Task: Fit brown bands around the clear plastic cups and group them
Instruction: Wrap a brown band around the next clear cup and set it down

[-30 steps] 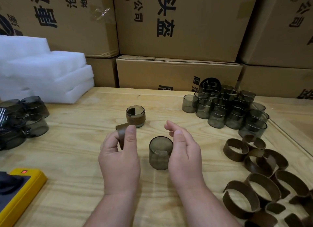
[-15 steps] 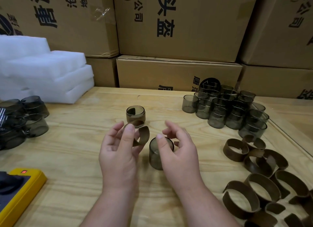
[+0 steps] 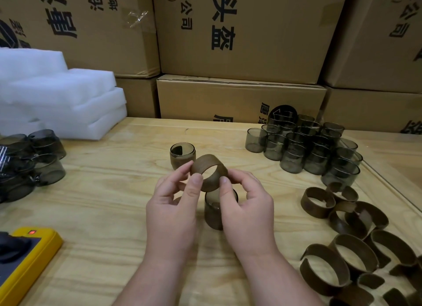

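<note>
A brown band (image 3: 209,169) curled into a ring is held up between both hands. My left hand (image 3: 173,205) pinches its left side and my right hand (image 3: 246,205) pinches its right side. Right below the ring a smoky clear cup (image 3: 214,214) stands on the wooden table, partly hidden by my fingers. Behind it stands one cup (image 3: 182,153) with a brown band around its lower half. A cluster of bare cups (image 3: 308,145) sits at the back right. Several loose bands (image 3: 347,235) lie at the right.
White foam blocks (image 3: 61,100) are stacked at the back left, with dark cups (image 3: 34,159) in front of them. A yellow device (image 3: 29,260) lies at the near left corner. Cardboard boxes (image 3: 239,43) wall off the table's far side.
The band was in my left hand alone, folded; now both hands hold it opened into a ring above the cup. My right hand left the cup and came up to the band.
</note>
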`<state>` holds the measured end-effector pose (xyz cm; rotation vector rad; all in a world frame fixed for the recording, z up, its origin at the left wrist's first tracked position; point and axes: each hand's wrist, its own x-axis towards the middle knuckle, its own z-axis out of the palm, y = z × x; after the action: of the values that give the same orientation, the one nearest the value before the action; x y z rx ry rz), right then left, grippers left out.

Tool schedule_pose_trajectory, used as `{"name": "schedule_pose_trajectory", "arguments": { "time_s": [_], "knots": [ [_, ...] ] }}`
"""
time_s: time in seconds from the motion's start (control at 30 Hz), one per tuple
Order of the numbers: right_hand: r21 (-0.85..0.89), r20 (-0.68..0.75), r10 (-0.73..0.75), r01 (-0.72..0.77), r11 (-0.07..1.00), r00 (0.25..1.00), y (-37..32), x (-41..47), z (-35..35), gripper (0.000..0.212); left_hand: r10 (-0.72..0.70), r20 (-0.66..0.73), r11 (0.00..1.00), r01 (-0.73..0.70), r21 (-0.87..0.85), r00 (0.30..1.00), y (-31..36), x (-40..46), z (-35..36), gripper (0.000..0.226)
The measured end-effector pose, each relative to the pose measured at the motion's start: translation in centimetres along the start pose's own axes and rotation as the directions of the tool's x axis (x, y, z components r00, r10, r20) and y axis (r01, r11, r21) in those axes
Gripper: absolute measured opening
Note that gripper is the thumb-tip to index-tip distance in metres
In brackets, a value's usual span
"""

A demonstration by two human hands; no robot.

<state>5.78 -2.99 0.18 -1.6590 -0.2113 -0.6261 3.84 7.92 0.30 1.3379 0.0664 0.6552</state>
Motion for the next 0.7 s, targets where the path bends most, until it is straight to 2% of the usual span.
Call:
{"name": "schedule_pose_trajectory", "arguments": {
  "time_s": [0.1,0.27,0.4,0.5,0.57,0.7],
  "knots": [
    [0.063,-0.040,0.005,-0.002,0.998,0.999,0.06,-0.04,-0.12,0.031,-0.002,0.004,0.999,0.002,0.041,1.000,-0.13,0.03,0.03,0.023],
    [0.114,-0.066,-0.035,0.042,0.993,0.997,-0.24,-0.03,-0.03,0.010,-0.043,0.019,0.999,0.043,0.005,0.999,0.12,-0.25,0.28,0.020],
    [0.094,-0.077,-0.061,0.068,0.993,0.995,-0.09,0.02,-0.05,0.006,-0.033,0.032,0.998,0.034,-0.059,0.999,0.33,-0.32,0.45,0.039],
    [0.088,-0.045,-0.018,0.021,0.996,0.999,0.03,-0.01,-0.28,0.020,-0.050,0.026,0.995,0.052,-0.083,0.998,0.08,-0.23,0.27,0.047],
    [0.077,-0.046,-0.022,0.026,0.997,0.999,-0.06,-0.04,-0.43,0.023,-0.053,0.017,0.996,0.054,-0.077,0.998,-0.08,-0.15,0.20,0.051],
    [0.055,-0.048,-0.002,0.005,0.998,0.999,-0.07,-0.10,-0.45,0.015,-0.057,0.016,0.998,0.057,-0.030,0.998,-0.37,-0.15,0.25,0.049]
  ]
}}
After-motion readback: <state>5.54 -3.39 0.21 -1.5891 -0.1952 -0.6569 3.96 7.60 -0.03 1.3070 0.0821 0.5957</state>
